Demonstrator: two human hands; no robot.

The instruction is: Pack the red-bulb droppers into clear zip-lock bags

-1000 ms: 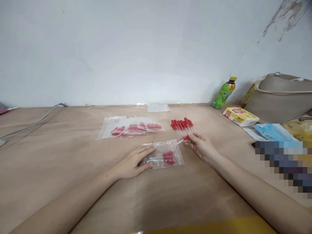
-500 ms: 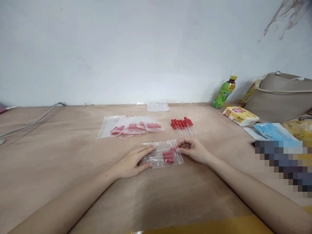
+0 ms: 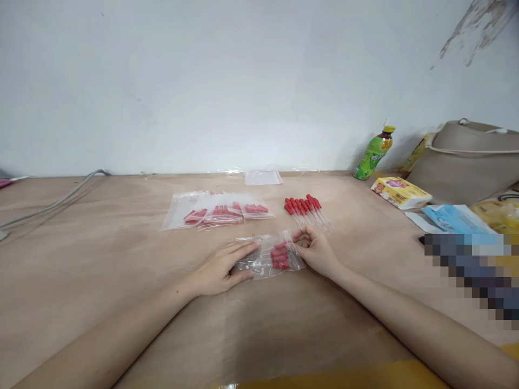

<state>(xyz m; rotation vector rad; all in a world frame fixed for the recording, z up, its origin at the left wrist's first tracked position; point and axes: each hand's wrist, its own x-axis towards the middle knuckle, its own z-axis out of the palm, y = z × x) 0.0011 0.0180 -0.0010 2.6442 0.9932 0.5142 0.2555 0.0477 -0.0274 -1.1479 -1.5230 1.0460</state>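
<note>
A clear zip bag (image 3: 259, 265) lies flat on the table, its mouth toward the right. Inside it, several droppers with red rubber bulbs (image 3: 279, 259) are stacked side by side, bulbs toward the mouth. My left hand (image 3: 221, 270) rests on the bag's left part, fingers stretched and thumb apart, pressing it down. At the mouth, my right hand (image 3: 314, 248) has its fingers curled and pinched round the bulb end of the uppermost dropper (image 3: 280, 246); the fingertips partly hide the contact. Just beyond it lies a pile of loose red-bulbed droppers (image 3: 304, 205).
Filled zip bags (image 3: 221, 213) of droppers overlap at centre left, with flat bags (image 3: 263, 178) by the wall. To the right are a green bottle (image 3: 373, 154), a yellow tissue pack (image 3: 400, 193), a blue packet (image 3: 458, 219) and a grey bag (image 3: 470, 162). A cable (image 3: 60, 202) runs at left.
The uppermost dropper has slid left into the bag, its bulb now beside the others. My right hand has moved slightly left with it. My left hand has stayed put.
</note>
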